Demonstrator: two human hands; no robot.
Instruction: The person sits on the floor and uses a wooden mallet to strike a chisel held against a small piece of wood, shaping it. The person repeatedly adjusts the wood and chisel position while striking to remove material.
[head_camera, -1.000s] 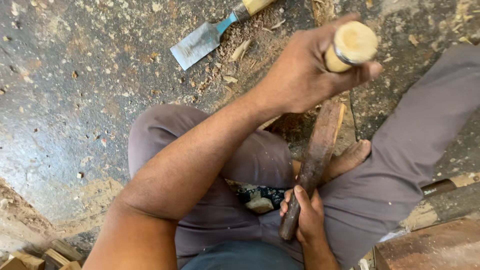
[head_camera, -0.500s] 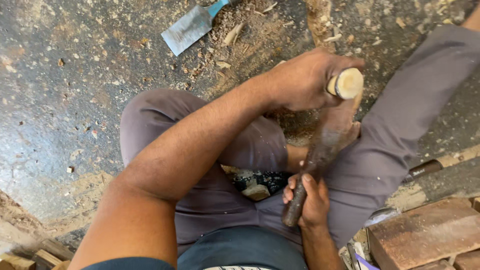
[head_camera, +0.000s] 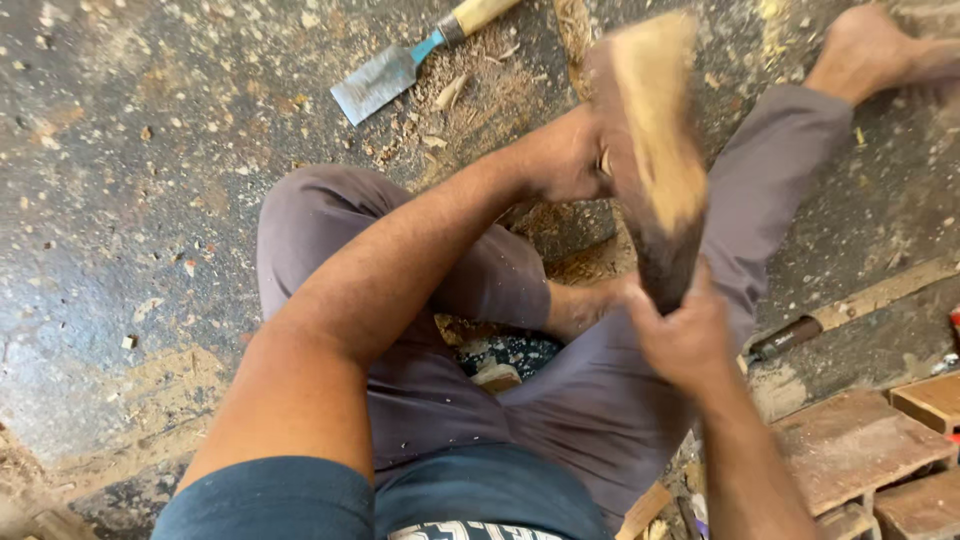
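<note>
I sit on the floor in grey trousers (head_camera: 600, 400). My left hand (head_camera: 565, 160) is closed around a pale wooden club (head_camera: 655, 130), which is blurred by motion above my knees. Below it, my right hand (head_camera: 685, 335) grips the near end of a dark wooden piece (head_camera: 665, 265) that stands tilted between my legs. The club's lower end overlaps the top of the dark piece; the blur hides whether they touch. My bare foot (head_camera: 860, 50) lies at the top right.
A flat chisel (head_camera: 400, 70) with a blue collar and wooden handle lies on the speckled floor at the top, among wood chips (head_camera: 470, 95). A dark-handled tool (head_camera: 790, 337) lies to the right. Reddish wood blocks (head_camera: 860, 450) sit at the lower right.
My left hand has swung the pale club; it is now a long blur over the dark piece. My right hand has kept its grip low on that piece. The view has shifted.
</note>
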